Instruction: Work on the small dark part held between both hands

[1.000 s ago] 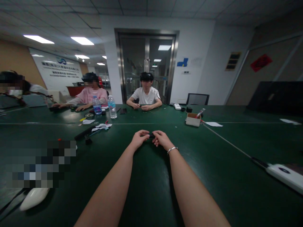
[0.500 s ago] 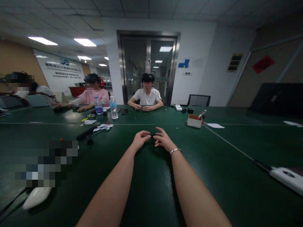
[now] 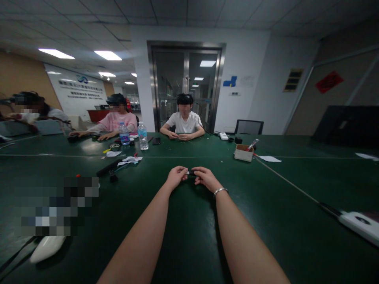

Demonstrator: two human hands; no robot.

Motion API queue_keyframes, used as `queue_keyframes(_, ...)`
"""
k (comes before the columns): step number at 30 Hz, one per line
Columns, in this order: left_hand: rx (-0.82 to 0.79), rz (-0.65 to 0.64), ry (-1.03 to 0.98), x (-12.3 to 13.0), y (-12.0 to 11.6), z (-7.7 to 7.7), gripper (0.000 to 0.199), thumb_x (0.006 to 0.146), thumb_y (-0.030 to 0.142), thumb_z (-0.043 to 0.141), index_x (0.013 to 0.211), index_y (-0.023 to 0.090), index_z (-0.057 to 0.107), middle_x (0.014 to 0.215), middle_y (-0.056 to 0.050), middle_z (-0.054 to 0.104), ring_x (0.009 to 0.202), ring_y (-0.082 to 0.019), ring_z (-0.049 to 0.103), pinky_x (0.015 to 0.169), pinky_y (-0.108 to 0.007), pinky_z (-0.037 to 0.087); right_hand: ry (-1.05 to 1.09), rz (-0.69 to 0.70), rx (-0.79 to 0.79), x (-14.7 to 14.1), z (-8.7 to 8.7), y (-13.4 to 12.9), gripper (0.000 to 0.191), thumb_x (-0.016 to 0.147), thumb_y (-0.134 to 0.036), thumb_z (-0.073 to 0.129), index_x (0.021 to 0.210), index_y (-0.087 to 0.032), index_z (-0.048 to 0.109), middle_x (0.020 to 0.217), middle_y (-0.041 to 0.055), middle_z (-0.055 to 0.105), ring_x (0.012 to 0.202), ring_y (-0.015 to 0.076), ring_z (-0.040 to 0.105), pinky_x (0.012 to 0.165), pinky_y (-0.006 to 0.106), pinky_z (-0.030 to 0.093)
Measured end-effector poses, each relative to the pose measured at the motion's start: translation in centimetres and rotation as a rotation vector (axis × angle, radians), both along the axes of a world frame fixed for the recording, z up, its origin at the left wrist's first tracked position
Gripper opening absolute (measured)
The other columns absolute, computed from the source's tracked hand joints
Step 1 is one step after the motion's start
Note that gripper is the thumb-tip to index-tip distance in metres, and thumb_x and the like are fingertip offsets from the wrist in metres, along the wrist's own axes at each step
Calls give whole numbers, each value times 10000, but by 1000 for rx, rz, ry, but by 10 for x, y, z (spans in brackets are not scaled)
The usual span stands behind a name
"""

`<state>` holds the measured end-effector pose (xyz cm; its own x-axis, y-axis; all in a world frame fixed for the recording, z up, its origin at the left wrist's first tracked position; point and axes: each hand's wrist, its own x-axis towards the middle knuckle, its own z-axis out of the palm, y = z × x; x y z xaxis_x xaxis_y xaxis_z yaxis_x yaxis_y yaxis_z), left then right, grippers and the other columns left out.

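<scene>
both hands pinch a small black object, its pale end now showing; right fingers, spread before, have closed.

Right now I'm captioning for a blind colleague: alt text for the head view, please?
The left hand and right hand hold a small dark object over a green table. Across it sits a person in white, with bottles to the left.

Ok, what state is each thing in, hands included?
Left hand: fingers pinched at small item
Right hand: fingers pinched at its other end
Small item: held between both hands
Bottles: standing upright
Box: open-topped
Phone: lying flat
Glass doors: shut
Ceiling lights: lit
</scene>
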<state>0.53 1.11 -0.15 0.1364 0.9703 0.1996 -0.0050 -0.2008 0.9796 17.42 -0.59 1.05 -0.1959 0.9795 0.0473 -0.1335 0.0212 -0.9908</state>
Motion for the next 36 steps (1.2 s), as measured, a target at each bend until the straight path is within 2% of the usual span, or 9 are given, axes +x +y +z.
queue_keyframes(5, 25, -24, 10, 1, 0, 0, 296, 775, 439, 584, 843, 157, 527, 541, 24, 556, 456, -78, 535, 450, -173, 384, 55, -9, 0, 0, 1, 0, 182, 765, -97, 587, 943, -119, 618, 695, 22, 630, 456, 63, 559, 453, 197, 540)
queue_keyframes(10, -29, -68, -30, 1, -5, 3, 272, 716, 289, 685, 882, 132, 537, 610, -8, 603, 528, -82, 573, 499, -175, 414, 82, -35, -19, 0, 0, 1, 163, 777, -102, 585, 936, -113, 614, 676, 27, 632, 457, 69, 561, 461, 202, 541)
queue_keyframes(16, -48, -29, -47, 1, -5, 2, 175, 739, 230, 663, 832, 114, 573, 676, -35, 617, 594, -91, 594, 551, -193, 452, 81, -36, -16, 1, -2, 2, 157, 775, -102, 586, 928, -119, 616, 692, 31, 640, 458, 68, 563, 458, 199, 539)
queue_keyframes(20, -9, 30, -34, 0, -3, 1, 219, 700, 244, 703, 852, 126, 599, 725, -31, 613, 630, -93, 591, 584, -202, 467, 73, -29, -16, 1, -2, 2, 152, 769, -102, 591, 918, -119, 618, 678, 26, 636, 455, 69, 564, 456, 196, 538)
queue_keyframes(26, 30, -49, -17, -1, -1, 0, 287, 741, 375, 647, 885, 134, 585, 659, -4, 577, 561, -79, 545, 530, -192, 428, 74, -32, -13, 0, -1, 1, 149, 771, -107, 590, 917, -120, 619, 682, 28, 639, 454, 67, 563, 457, 192, 537)
queue_keyframes(31, 94, -91, 47, -2, -3, -2, 299, 682, 303, 706, 905, 132, 604, 664, -2, 587, 565, -78, 531, 552, -198, 421, 84, -44, -27, 0, -1, 0, 137, 776, -111, 580, 907, -119, 617, 677, 28, 634, 450, 65, 556, 459, 195, 537)
queue_keyframes(36, 51, -56, 28, 0, -4, -1, 286, 678, 305, 710, 877, 119, 626, 718, -32, 614, 607, -92, 550, 571, -211, 443, 99, -43, -29, 1, -1, 0, 134, 764, -105, 587, 894, -123, 616, 684, 22, 633, 453, 61, 549, 468, 200, 543)
